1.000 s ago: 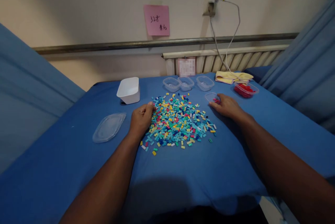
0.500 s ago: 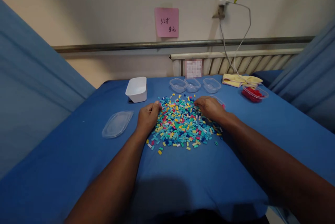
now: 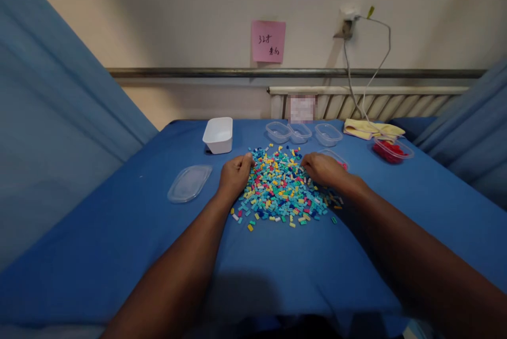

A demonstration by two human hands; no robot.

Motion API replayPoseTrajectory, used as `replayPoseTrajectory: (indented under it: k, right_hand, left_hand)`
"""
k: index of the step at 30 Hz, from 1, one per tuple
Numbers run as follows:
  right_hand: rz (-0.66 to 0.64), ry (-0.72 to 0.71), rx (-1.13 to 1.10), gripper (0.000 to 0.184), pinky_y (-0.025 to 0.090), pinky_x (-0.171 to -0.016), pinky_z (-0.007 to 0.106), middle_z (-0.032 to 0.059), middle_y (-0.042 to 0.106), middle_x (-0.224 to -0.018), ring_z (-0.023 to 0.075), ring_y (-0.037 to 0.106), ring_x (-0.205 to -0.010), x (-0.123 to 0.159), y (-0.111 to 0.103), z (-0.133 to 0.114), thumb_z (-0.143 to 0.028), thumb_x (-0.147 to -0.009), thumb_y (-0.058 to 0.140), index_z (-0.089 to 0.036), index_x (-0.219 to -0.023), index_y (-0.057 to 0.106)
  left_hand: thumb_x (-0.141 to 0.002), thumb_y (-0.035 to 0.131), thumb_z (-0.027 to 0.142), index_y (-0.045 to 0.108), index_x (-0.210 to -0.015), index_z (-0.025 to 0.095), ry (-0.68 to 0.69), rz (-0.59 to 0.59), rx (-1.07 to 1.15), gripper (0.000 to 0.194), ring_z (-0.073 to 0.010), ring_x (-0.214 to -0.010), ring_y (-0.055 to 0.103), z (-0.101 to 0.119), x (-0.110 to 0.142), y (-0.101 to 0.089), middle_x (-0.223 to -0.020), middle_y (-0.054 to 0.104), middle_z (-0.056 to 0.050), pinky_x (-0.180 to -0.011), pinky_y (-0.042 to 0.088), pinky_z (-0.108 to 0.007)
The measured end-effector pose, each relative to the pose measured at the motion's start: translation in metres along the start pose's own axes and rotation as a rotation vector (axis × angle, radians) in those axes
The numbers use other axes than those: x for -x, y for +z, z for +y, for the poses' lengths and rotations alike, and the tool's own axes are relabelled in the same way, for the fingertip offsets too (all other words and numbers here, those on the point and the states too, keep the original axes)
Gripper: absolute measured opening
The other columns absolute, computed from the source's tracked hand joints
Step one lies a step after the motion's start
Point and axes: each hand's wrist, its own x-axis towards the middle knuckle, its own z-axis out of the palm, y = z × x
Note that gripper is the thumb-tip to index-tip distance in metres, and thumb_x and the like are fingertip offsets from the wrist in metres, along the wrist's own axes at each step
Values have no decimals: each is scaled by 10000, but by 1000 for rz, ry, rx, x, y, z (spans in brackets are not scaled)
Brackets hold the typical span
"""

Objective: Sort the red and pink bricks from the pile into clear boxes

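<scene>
A spread-out pile of small toy building bricks (image 3: 279, 186), in turquoise, yellow, pink, white and dark blue, covers the middle of the blue-covered table. At the pile's left edge rests my left hand (image 3: 234, 174), its fingers curled in and the thumb on top; whatever is inside is hidden. My right hand (image 3: 322, 169) is at the upper right edge of the pile, fingertips pinched together and pointing down at the bricks. I cannot see what lies between them. Just behind it, a clear plastic lid or shallow tray (image 3: 335, 157) with some pink-red bricks is partly covered by the hand.
A white tub (image 3: 218, 135) stands back left, a clear lid (image 3: 190, 183) nearer. Clear containers (image 3: 278, 132) line the back. At right are a container of red bricks (image 3: 392, 150) and a yellow cloth (image 3: 372, 129). A cable (image 3: 348, 64) hangs from the wall socket.
The view has swung a little, so everything appears farther right. Both hands remain at the same edges of the pile, with the right fingertips dipped slightly lower.
</scene>
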Motion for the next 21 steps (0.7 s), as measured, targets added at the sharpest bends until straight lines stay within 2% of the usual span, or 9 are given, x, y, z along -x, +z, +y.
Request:
replayPoseTrajectory:
  k: [4, 8, 11, 19, 21]
  right_hand:
    - [101, -25, -49, 293, 481, -950, 310, 116, 792, -1217, 246, 703, -1140, 18, 5, -2, -175, -1049, 514, -189, -1201, 765]
    - [155, -215, -191, 244, 506, -969, 323, 94, 788, -1144, 236, 710, -1098, 28, 14, -3, -167, -1016, 599, -208, -1166, 787]
    - [130, -282, -225, 228, 517, -933, 333, 98, 786, -1078, 242, 715, -1044, 27, 19, -6, -167, -1015, 604, -202, -1113, 807]
    - [38, -234, -175, 211, 494, -822, 311, 84, 797, -1037, 232, 721, -950, 28, 16, -15, -173, -980, 600, -209, -1035, 801]
    - [25, -247, -172, 225, 497, -836, 313, 91, 803, -1061, 238, 727, -972, 28, 15, -16, -193, -995, 588, -208, -1052, 805]
  left_hand:
    - [-1053, 495, 626, 776, -807, 195, 0, 1, -8, 570, -203, -704, 637, -1, 1, -1, -705, 676, -19, -677, 420, -324]
    - [-1048, 497, 623, 771, -799, 193, -11, 4, -7, 568, -205, -712, 636, 3, 2, -3, -694, 659, -17, -675, 410, -322]
    - [-1051, 483, 622, 766, -792, 193, -30, 1, -10, 576, -199, -690, 618, 6, 4, -4, -674, 637, -11, -666, 400, -319]
    - [-1057, 477, 638, 764, -788, 203, -23, -7, -10, 586, -207, -708, 639, 0, 4, -3, -685, 658, -11, -676, 412, -323]
    - [-1058, 477, 637, 759, -785, 203, -17, -6, -6, 585, -208, -718, 649, 0, 5, -2, -697, 673, -14, -687, 422, -326]
